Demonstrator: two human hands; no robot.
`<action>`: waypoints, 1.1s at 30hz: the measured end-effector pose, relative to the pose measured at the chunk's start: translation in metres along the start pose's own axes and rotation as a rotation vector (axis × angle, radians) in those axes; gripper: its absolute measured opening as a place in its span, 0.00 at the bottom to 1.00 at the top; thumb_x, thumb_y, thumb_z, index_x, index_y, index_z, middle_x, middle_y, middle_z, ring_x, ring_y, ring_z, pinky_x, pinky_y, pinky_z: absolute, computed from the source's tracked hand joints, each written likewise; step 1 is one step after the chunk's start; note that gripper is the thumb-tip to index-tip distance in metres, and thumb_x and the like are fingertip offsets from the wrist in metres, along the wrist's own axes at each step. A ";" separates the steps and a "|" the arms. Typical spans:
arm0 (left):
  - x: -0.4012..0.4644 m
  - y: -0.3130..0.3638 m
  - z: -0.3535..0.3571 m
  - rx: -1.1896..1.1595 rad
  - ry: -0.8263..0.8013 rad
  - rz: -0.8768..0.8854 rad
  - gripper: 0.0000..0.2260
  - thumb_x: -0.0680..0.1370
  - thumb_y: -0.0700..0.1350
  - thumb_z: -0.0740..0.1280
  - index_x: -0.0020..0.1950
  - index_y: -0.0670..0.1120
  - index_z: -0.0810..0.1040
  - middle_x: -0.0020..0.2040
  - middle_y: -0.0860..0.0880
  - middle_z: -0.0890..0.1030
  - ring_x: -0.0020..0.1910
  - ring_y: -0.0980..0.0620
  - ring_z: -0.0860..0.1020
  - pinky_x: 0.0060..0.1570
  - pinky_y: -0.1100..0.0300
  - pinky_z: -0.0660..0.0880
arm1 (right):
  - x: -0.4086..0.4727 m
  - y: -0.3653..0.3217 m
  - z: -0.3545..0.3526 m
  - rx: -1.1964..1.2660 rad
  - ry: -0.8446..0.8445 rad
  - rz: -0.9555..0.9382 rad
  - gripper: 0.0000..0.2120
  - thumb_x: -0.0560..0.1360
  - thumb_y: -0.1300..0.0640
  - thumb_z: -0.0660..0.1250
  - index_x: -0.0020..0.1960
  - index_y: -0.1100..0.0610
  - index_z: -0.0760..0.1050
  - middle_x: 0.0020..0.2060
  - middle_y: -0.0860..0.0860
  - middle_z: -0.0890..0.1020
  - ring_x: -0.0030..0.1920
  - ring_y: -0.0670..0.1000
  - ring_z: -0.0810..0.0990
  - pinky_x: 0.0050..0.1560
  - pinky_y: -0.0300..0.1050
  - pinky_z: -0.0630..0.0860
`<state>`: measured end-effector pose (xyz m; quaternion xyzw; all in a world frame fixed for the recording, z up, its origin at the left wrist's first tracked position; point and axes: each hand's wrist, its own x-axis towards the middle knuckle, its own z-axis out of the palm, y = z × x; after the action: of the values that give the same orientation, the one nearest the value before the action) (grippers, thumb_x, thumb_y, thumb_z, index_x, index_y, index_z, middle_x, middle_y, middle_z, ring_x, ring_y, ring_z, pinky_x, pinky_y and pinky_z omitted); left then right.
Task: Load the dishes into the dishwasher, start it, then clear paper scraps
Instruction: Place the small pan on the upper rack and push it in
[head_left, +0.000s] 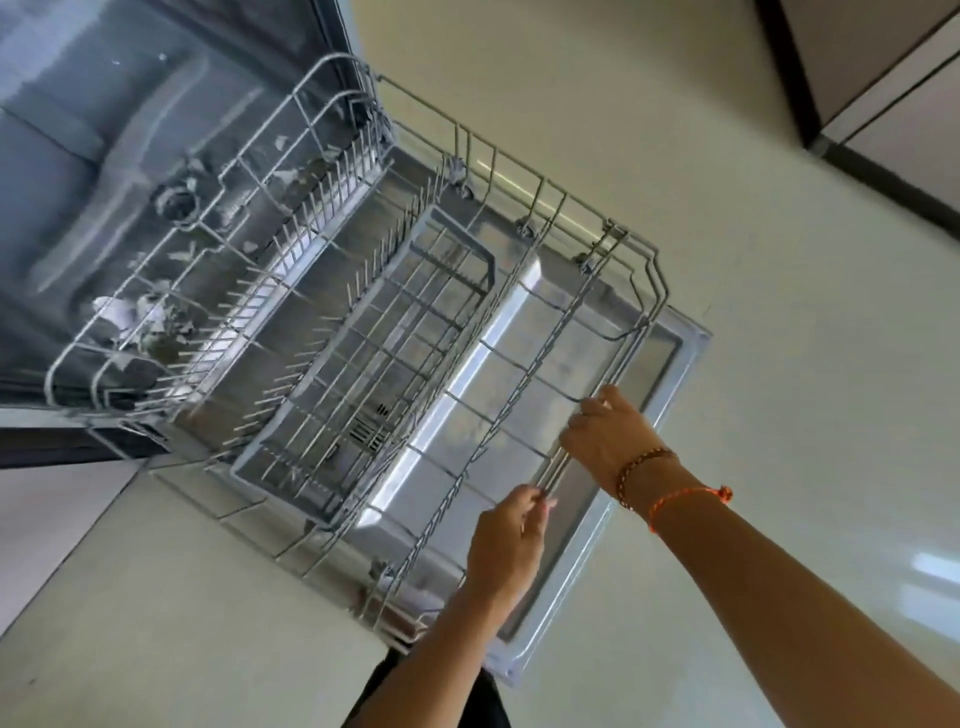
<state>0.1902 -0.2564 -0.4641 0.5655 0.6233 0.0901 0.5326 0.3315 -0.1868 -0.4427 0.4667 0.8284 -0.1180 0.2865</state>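
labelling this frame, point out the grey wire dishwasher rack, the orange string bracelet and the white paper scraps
grey wire dishwasher rack (550, 332): head view, front wire grid panel
orange string bracelet (685, 500): head view, strand across the right wrist
white paper scraps (117, 314): head view, crumpled piece at the rack's back corner

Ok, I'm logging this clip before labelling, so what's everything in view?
dishwasher rack: one, grey wire, pulled out over the open door, no dishes in it
inner basket: one, grey, inside the rack
dishwasher door: one, steel, folded down
dishwasher tub: one, grey, upper left
paper scraps: a few, whitish, at the rack's far end
floor: cream
left hand: grips the rack's front rail
right hand: grips the same rail, bracelets on the wrist
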 end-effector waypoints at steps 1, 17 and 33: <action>0.000 -0.001 -0.002 0.028 -0.024 0.015 0.13 0.81 0.49 0.56 0.59 0.46 0.76 0.44 0.48 0.82 0.44 0.53 0.80 0.31 0.75 0.67 | -0.002 -0.001 0.001 -0.006 0.100 0.024 0.10 0.70 0.57 0.70 0.51 0.53 0.79 0.50 0.51 0.81 0.57 0.53 0.76 0.66 0.52 0.64; -0.054 -0.005 -0.123 0.947 0.078 0.434 0.18 0.63 0.47 0.77 0.51 0.47 0.79 0.65 0.46 0.65 0.54 0.49 0.77 0.47 0.54 0.77 | -0.046 -0.066 -0.070 1.162 1.129 0.760 0.09 0.67 0.66 0.57 0.44 0.64 0.73 0.43 0.60 0.73 0.29 0.49 0.73 0.29 0.35 0.67; -0.287 0.076 -0.346 0.140 1.085 0.246 0.15 0.71 0.47 0.60 0.37 0.38 0.81 0.40 0.39 0.79 0.43 0.45 0.76 0.47 0.56 0.72 | -0.128 -0.238 -0.404 1.293 1.105 -0.267 0.10 0.71 0.51 0.60 0.47 0.56 0.73 0.24 0.42 0.69 0.25 0.41 0.70 0.30 0.39 0.67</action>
<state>-0.0877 -0.2906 -0.1046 0.5408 0.7417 0.3880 0.0823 0.0351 -0.2181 -0.0587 0.4274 0.6672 -0.3552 -0.4960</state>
